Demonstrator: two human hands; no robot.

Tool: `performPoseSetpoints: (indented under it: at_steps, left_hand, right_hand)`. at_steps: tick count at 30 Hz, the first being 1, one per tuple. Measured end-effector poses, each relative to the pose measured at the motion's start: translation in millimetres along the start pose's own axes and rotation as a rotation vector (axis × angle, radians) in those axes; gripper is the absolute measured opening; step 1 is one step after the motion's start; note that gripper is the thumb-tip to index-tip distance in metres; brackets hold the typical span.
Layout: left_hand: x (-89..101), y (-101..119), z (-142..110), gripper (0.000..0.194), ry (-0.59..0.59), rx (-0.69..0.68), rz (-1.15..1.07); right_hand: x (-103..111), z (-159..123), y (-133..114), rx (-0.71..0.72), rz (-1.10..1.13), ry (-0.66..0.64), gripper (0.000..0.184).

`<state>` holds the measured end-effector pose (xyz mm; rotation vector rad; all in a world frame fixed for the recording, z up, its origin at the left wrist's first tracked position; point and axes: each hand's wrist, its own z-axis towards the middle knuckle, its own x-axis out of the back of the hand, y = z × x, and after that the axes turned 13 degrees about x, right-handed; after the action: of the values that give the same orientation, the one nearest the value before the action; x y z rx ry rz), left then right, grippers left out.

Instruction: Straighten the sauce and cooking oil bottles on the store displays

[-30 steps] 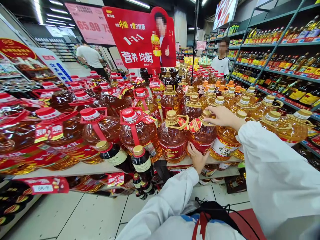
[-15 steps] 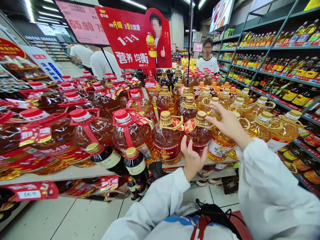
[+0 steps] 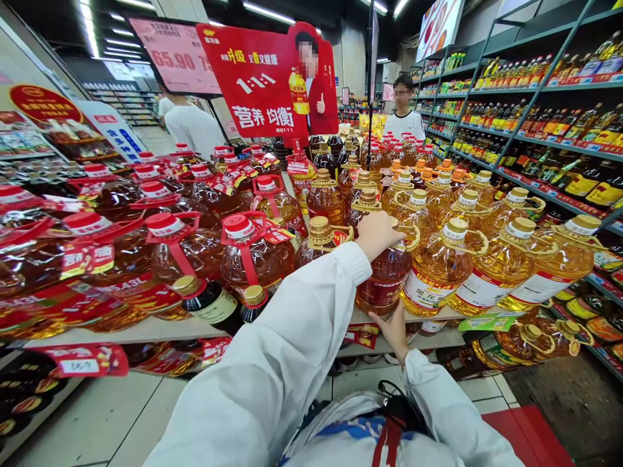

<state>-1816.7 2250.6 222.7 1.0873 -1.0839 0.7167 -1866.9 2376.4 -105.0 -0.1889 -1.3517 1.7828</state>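
My left hand (image 3: 376,235) reaches over the top of a dark amber cooking oil jug (image 3: 384,275) and is closed around its neck. The jug's cap is mostly hidden by the fingers; its yellow handle loop shows to the right. Low at the front, my right hand (image 3: 394,329) grips the same jug near its base, with some fingers hidden beneath or behind it. The jug stands upright in the front row. Just left is a similar oil jug (image 3: 320,235), partly covered by my left sleeve. To its right stands a paler golden oil jug (image 3: 440,263).
Red-capped oil jugs (image 3: 241,250) crowd the left of the display shelf (image 3: 160,329). Small dark bottles (image 3: 214,303) lean at its front edge. A red sign (image 3: 267,84) rises above. Tall shelving (image 3: 516,110) lines the right. A person (image 3: 403,120) stands behind the display.
My left hand has moved up onto the jug's neck. My right hand has come down from above to the jug's base. The view has shifted slightly.
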Motion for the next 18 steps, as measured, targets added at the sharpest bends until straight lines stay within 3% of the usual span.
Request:
performPoseSetpoints:
  at_steps: [4, 8, 14, 18]
  left_hand:
    - [5.6, -2, 12, 0.051, -0.012, -0.196, 0.120]
    - [9.4, -4, 21, 0.053, -0.036, -0.263, 0.191]
    - [23.7, -5, 36, 0.056, -0.192, -0.435, 0.252]
    - [30.2, -8, 46, 0.052, -0.286, -0.523, 0.235]
  right_hand:
    - [0, 5, -3, 0.001, -0.122, 0.026, 0.120]
    - [-1, 1, -11, -0.007, -0.212, 0.004, 0.103]
    - [-6, -22, -21, 0.019, -0.235, 0.013, 0.099]
    - [8, -18, -17, -0.021, -0.192, -0.011, 0.094]
